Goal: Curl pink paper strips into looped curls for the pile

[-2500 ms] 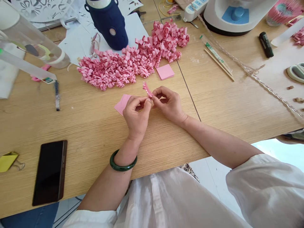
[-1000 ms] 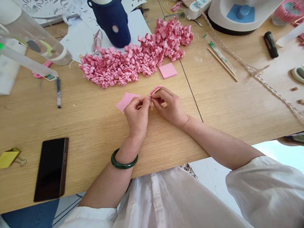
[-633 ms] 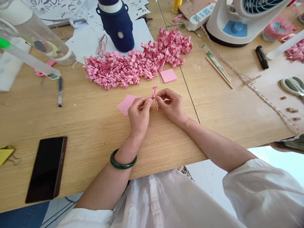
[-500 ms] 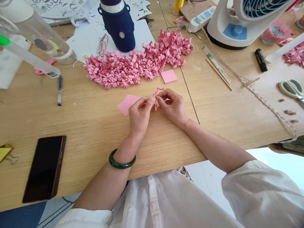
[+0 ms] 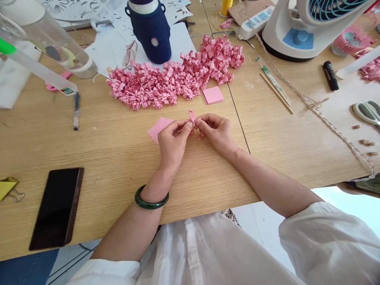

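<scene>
Between the fingertips of my left hand (image 5: 175, 138) and my right hand (image 5: 216, 132) is a small curled pink paper strip (image 5: 191, 115). Both hands are closed in a pinch on it, and its lower part is hidden behind my fingers. Under and beside my left fingers lie flat pink paper pieces (image 5: 159, 128). Beyond my hands a long heap of curled pink paper flowers (image 5: 166, 85) spreads across the table. A small stack of pink paper squares (image 5: 213, 95) sits just past my right hand.
A dark blue bottle (image 5: 151, 33) stands behind the heap. At the left lie a phone (image 5: 56, 208) and a pen (image 5: 76, 111); a clear jug (image 5: 56, 43) stands farther back. To the right are wooden sticks (image 5: 276, 93), a braided cord (image 5: 335, 126), a marker (image 5: 330, 75), scissors (image 5: 368, 111) and a fan (image 5: 297, 33).
The pink strip, which arched toward the right and hung below my fingers, now stands up shorter and more upright between them. My right fingertips have shifted slightly; the whole view moved a little.
</scene>
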A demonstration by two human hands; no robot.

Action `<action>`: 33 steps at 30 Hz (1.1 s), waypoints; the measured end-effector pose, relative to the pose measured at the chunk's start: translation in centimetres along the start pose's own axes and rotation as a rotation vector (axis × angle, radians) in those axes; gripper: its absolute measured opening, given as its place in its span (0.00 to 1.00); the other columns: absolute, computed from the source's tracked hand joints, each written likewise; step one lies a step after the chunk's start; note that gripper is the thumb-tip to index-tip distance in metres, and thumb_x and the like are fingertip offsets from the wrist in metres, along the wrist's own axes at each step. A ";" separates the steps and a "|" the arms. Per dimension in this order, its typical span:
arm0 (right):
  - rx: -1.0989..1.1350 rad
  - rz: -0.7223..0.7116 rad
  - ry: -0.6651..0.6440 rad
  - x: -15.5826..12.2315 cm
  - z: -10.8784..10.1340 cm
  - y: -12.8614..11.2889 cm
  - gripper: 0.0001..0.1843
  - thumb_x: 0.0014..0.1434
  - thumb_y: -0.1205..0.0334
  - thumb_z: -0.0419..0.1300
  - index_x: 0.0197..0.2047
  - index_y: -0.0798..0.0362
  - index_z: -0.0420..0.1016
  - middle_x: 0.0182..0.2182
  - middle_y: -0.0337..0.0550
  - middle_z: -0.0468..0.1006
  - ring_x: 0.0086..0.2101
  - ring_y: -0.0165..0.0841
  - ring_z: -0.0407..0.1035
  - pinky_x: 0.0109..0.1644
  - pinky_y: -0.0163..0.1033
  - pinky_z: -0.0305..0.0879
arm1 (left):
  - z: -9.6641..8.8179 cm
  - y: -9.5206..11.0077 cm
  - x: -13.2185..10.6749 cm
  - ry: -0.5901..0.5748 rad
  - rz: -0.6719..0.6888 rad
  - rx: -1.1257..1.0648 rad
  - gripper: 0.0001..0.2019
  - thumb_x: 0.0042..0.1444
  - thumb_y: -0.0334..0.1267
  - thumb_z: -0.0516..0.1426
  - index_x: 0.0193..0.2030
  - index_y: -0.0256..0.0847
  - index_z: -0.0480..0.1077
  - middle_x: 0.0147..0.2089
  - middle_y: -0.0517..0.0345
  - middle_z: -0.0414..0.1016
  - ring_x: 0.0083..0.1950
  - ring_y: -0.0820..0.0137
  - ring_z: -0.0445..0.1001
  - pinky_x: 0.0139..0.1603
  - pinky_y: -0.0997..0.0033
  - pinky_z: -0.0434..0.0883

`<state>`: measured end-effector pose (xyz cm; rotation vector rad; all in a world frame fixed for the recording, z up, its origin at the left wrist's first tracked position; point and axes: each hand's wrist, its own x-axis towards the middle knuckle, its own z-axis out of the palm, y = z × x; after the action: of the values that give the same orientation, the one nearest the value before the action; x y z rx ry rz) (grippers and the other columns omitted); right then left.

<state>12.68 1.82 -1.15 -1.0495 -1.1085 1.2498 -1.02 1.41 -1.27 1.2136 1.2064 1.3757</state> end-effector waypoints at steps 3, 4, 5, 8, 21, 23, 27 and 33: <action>0.004 0.014 0.003 0.0 0.0 0.0 0.23 0.52 0.41 0.72 0.32 0.54 0.76 0.28 0.37 0.77 0.26 0.24 0.67 0.27 0.31 0.72 | 0.0 0.0 0.0 0.005 -0.003 0.020 0.06 0.58 0.41 0.66 0.36 0.41 0.82 0.34 0.58 0.83 0.31 0.74 0.78 0.37 0.74 0.77; 0.001 0.015 0.004 -0.1 0.0 0.0 0.23 0.52 0.41 0.72 0.33 0.54 0.76 0.28 0.37 0.77 0.26 0.24 0.67 0.27 0.31 0.72 | 0.0 0.0 0.0 0.007 -0.010 0.024 0.07 0.58 0.42 0.66 0.36 0.41 0.82 0.34 0.58 0.83 0.31 0.73 0.78 0.37 0.73 0.77; -0.006 0.014 0.005 -0.1 0.0 0.1 0.23 0.53 0.41 0.71 0.33 0.54 0.75 0.28 0.37 0.76 0.26 0.25 0.67 0.27 0.31 0.72 | 0.0 0.1 0.0 0.006 -0.019 0.020 0.09 0.58 0.44 0.66 0.36 0.41 0.81 0.34 0.58 0.83 0.31 0.73 0.78 0.37 0.73 0.77; -0.029 0.010 0.006 -0.1 0.0 0.2 0.23 0.55 0.41 0.70 0.33 0.54 0.74 0.28 0.36 0.74 0.26 0.24 0.67 0.27 0.31 0.72 | 0.0 0.1 0.0 -0.003 -0.026 -0.019 0.11 0.56 0.46 0.67 0.36 0.41 0.82 0.34 0.57 0.83 0.31 0.73 0.78 0.36 0.73 0.78; 0.004 0.003 0.103 0.0 0.0 0.0 0.28 0.51 0.35 0.71 0.31 0.54 0.74 0.26 0.34 0.72 0.23 0.22 0.63 0.25 0.31 0.73 | -0.1 0.0 0.1 0.028 0.013 -0.040 0.06 0.56 0.40 0.67 0.34 0.39 0.82 0.30 0.60 0.81 0.30 0.74 0.79 0.37 0.76 0.77; 0.012 -0.001 0.117 0.0 -0.1 0.0 0.28 0.50 0.35 0.71 0.31 0.54 0.74 0.26 0.34 0.72 0.22 0.22 0.62 0.25 0.31 0.73 | -0.2 0.0 0.2 0.035 -0.010 -0.037 0.06 0.55 0.40 0.68 0.34 0.39 0.82 0.30 0.60 0.81 0.29 0.74 0.78 0.36 0.75 0.78; 0.043 -0.013 0.117 -0.1 0.0 -0.3 0.28 0.51 0.35 0.71 0.32 0.54 0.74 0.27 0.35 0.73 0.23 0.21 0.62 0.25 0.30 0.72 | -0.2 0.0 0.3 0.031 -0.054 -0.043 0.07 0.53 0.41 0.69 0.33 0.40 0.82 0.29 0.60 0.81 0.28 0.74 0.78 0.34 0.75 0.77; 0.051 0.036 -0.027 -0.5 0.3 -0.1 0.29 0.48 0.36 0.73 0.35 0.54 0.75 0.27 0.34 0.74 0.24 0.23 0.66 0.24 0.29 0.71 | -0.1 0.2 0.2 -0.040 -0.149 -0.163 0.11 0.51 0.45 0.70 0.30 0.39 0.82 0.27 0.59 0.79 0.28 0.74 0.76 0.33 0.75 0.78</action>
<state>12.38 1.36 -1.01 -1.0212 -1.0767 1.3179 -1.16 1.59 -1.04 1.0130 1.1111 1.3057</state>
